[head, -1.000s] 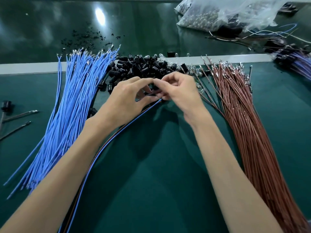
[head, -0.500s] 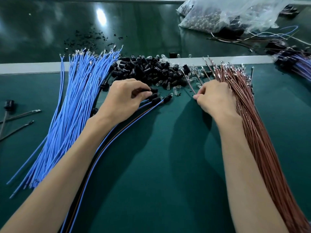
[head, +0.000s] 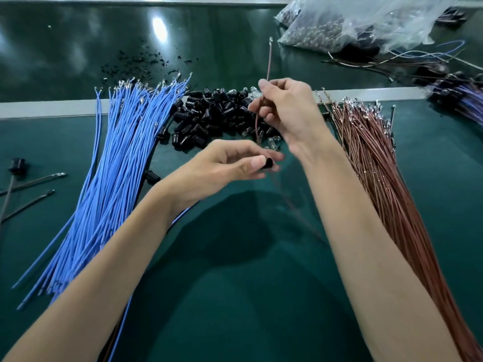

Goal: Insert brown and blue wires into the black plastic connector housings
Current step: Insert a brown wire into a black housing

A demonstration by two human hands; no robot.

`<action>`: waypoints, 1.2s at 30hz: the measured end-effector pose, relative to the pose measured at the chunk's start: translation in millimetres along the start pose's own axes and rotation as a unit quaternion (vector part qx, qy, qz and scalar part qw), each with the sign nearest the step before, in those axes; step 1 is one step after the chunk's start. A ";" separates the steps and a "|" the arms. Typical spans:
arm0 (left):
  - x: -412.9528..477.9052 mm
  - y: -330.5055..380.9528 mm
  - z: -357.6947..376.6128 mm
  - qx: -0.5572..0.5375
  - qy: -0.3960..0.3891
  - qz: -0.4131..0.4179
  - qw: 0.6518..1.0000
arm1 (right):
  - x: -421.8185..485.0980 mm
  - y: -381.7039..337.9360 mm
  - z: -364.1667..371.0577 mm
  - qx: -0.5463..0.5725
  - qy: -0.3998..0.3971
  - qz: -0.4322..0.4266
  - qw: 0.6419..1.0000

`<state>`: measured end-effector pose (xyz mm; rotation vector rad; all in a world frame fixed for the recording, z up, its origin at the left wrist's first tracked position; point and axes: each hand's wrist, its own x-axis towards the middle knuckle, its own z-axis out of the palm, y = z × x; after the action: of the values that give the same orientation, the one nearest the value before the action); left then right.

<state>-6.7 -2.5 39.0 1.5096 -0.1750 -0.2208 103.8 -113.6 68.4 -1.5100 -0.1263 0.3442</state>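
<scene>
Right hand [head: 285, 111] hovers above left hand [head: 222, 165], fingers [head: 254, 163] pinched.

The green table [head: 235, 309] is smooth and glossy. The black housings [head: 209, 113] are shiny plastic. The blue wires [head: 117, 178] have bright metal tips.

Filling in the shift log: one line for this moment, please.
left hand: holds black housing | right hand: pinches brown wire, raised | insertion: not yet done

Dark green counter [head: 248, 309], matte up close. Crossed by a pale grey strip [head: 47, 108] farther back. Glossier green surface [head: 78, 48] beyond, carrying a bright white glare [head: 159, 28] and softer pale reflections.
</scene>
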 end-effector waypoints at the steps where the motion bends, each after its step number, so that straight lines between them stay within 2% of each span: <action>1: -0.2 -1.6 0.3 0.005 -0.014 -0.012 1.000 | 2.6 2.9 2.4 0.019 0.013 0.005 1.000; 3: 0.2 -3.7 -2.6 0.015 -0.016 -0.030 0.999 | 7.1 9.2 2.9 0.071 0.036 0.008 0.997; 5: 0.8 -2.7 -8.8 0.011 0.023 -0.033 0.999 | 8.6 17.0 0.6 0.098 0.024 0.024 0.995; 8: 3.9 -2.2 -20.3 -0.008 0.138 -0.001 0.990 | 4.7 26.9 -2.9 -0.036 -0.087 0.072 0.993; 11: 7.5 -5.4 -30.7 -0.018 0.243 0.031 0.969 | -1.4 30.9 -9.5 -0.136 -0.233 0.092 0.959; 14: 7.7 -6.0 -33.8 -0.036 0.278 0.041 0.959 | -6.7 32.2 -15.3 -0.149 -0.350 0.070 0.922; 17: 9.6 -5.9 -29.4 -0.063 0.282 0.052 0.956 | -9.3 36.4 -8.1 -0.160 -0.395 0.056 0.903; 24: 11.5 -8.3 -17.6 -0.082 0.299 0.024 0.950 | -17.2 42.8 12.1 -0.058 -0.402 0.055 0.912; 29: 9.0 -6.3 -22.9 -0.044 0.277 0.027 0.959 | -21.4 40.5 16.5 -0.040 -0.398 0.050 0.915; 32: 6.3 -2.8 -30.7 -0.032 0.262 0.048 0.963 | -17.2 34.3 15.6 -0.027 -0.331 0.019 0.943; 36: 4.4 -2.3 -42.4 0.003 0.292 0.061 0.955 | -8.3 28.6 9.1 0.047 -0.185 -0.036 0.981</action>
<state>8.1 37.3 34.3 1.5031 0.2047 0.3282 89.2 -106.8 41.7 -1.3319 -0.4519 0.5619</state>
